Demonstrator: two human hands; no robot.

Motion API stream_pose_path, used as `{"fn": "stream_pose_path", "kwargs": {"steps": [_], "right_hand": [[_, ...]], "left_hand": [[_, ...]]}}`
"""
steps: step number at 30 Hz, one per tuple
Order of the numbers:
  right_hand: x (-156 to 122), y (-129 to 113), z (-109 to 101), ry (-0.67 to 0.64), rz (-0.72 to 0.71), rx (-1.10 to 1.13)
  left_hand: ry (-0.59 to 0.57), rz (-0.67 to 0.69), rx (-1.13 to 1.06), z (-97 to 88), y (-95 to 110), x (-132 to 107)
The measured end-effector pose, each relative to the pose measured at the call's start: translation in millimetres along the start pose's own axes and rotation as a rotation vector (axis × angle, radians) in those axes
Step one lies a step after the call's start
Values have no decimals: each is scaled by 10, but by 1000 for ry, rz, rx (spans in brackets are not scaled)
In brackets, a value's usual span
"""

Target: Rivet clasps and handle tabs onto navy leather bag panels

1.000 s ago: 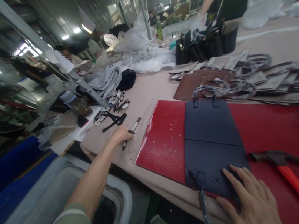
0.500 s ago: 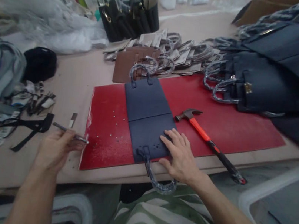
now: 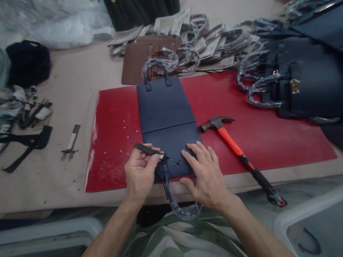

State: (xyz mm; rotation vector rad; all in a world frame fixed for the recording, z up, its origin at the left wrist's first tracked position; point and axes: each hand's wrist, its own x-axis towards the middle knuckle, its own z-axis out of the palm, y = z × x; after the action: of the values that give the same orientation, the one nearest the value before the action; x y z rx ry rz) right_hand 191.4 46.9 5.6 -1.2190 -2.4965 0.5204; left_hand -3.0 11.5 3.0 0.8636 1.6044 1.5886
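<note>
My left hand (image 3: 142, 169) pinches a slim dark pen-shaped tool (image 3: 147, 149) with a pale band near its tip. The tip points right, over the lower left part of a navy leather bag panel (image 3: 168, 115). My right hand (image 3: 205, 172) lies flat on the panel's lower right edge, fingers spread, holding nothing. Small dark holes (image 3: 179, 162) show in the leather between my hands. A plastic-wrapped handle (image 3: 183, 212) at the panel's near end hangs over the table edge; another wrapped handle (image 3: 155, 64) is at the far end.
Under the panel lies a red mat (image 3: 253, 145) with small white bits on it. A claw hammer (image 3: 230, 141) rests to the right. Navy bags (image 3: 333, 79) are piled at right, a brown panel (image 3: 134, 60) lies behind, and a pronged tool (image 3: 72, 141) lies at left.
My left hand has moved right with the tool, from beyond the mat's left edge to over the panel. My right hand stays on the panel. The view has shifted slightly.
</note>
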Motion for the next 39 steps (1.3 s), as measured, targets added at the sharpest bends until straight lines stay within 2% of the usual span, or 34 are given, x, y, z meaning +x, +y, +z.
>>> {"fn": "stream_pose_path", "kwargs": {"steps": [7, 15, 19, 22, 25, 29, 34, 39], "right_hand": [[2, 4, 1, 3, -6, 16], [-1, 8, 4, 23, -12, 29], [1, 5, 5, 32, -13, 32], [-9, 34, 4, 52, -33, 68], [-52, 82, 6, 95, -63, 208], [-192, 65, 32, 272, -10, 335], [-434, -87, 93, 451, 117, 334], [-472, -122, 143, 464, 66, 255]], "left_hand": [[-133, 71, 180, -172, 24, 13], [-268, 280, 391, -183, -28, -99], [-260, 363, 420, -169, -78, -138], [-226, 327, 402, -150, -91, -139], [-224, 238, 342, -126, -82, -130], [-234, 194, 269, -91, -54, -125], [-224, 193, 261, -66, -56, -158], [-214, 251, 251, -70, -67, -158]]}}
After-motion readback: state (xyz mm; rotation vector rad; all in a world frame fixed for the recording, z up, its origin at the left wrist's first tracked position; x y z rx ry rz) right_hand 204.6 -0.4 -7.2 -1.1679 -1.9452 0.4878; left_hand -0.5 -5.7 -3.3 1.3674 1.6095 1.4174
